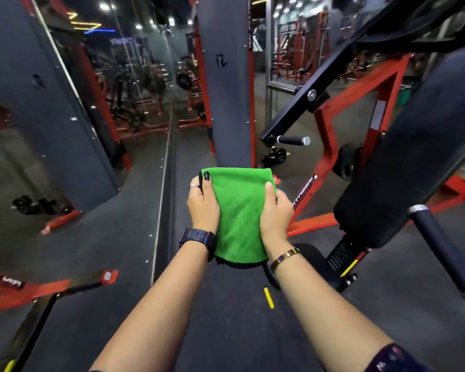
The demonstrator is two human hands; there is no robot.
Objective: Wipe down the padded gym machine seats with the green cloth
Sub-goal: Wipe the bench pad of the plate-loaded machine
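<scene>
Left hand grips the left edge of the folded bright-green microfibre cloth, fingers curled over the top corner. Right hand pinches the right edge, thumb on top. Probably squaring the fold for a flat wiping face. The cloth is held left of the long black padded backrest, apart from it. A small rounded black seat pad at the backrest's foot is partly hidden by cloth and wrist, so contact is unclear. Red steel frame runs under the backrest. Far gym is blurred.
</scene>
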